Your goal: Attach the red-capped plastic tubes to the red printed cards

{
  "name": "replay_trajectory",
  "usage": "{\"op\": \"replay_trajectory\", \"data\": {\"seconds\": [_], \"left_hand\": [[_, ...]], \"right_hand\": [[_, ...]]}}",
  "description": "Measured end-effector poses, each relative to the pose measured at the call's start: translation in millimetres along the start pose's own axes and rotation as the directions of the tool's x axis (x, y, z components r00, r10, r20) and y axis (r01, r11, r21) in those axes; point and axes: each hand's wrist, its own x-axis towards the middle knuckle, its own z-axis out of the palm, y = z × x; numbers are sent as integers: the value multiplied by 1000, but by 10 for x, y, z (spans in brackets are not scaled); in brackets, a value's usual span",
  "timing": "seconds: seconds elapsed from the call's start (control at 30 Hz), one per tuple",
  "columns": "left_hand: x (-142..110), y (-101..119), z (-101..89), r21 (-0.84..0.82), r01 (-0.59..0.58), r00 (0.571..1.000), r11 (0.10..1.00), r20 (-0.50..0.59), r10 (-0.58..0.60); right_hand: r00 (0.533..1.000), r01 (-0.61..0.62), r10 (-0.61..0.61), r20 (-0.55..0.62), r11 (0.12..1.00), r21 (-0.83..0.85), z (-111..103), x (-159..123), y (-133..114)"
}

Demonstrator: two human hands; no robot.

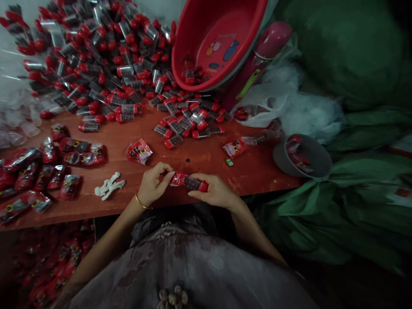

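Both my hands hold one small red-capped tube (193, 183) at the near edge of the brown table (199, 154). My left hand (153, 184) pinches a red printed wrapper (178, 178) over the tube's left end. My right hand (215, 192) grips the tube's right end, fingers curled round the red cap. A gold bangle circles my left wrist. Another red wrapper (139, 151) lies just beyond my left hand, and a third red wrapper (234, 148) lies to the right.
A large heap of red-capped tubes (106, 64) covers the far table. A tilted red basin (215, 38) leans at the back right. Wrapped packets (41, 171) lie at left, white scraps (109, 185) near them. A grey bowl (302, 156) sits at the right edge, green sacks beyond.
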Motion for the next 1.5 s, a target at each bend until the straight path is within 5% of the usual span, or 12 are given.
{"op": "replay_trajectory", "data": {"seconds": [0.17, 0.33, 0.53, 0.67, 0.8, 1.1, 1.27, 1.4, 1.5], "left_hand": [[60, -79, 51, -229, 140, 990, 963, 0, -143], [53, -110, 129, -374, 151, 978, 915, -79, -194], [-2, -29, 206, -9, -183, 921, 983, -352, 168], [15, -20, 180, 158, -364, 857, 918, -329, 397], [39, -29, 137, 247, -459, 804, 853, -293, 517], [50, -26, 63, 361, -549, 757, 754, -168, 632], [57, 9, 34, 417, -591, 732, 691, -83, 676], [-8, 21, 106, 381, -480, 805, 790, -167, 569], [-60, 72, 179, 83, -135, 916, 987, -370, 156]], "right_hand": [[999, -11, 20, -28, 956, 292, 28, 18, 2], [928, -41, 279, -246, 735, 677, 162, 99, 42], [846, 11, 455, -280, 509, 861, 414, 281, -81], [815, 81, 485, -317, 445, 892, 441, 334, -168], [839, 41, 491, -233, 371, 928, 370, 322, -180], [899, 0, 386, -206, 471, 882, 283, 293, -139], [921, -31, 311, -234, 659, 752, 278, 295, -87], [805, 67, 229, -548, 882, 467, 282, 347, -76], [672, 126, 90, -735, 964, 233, 250, 369, -87]]}}
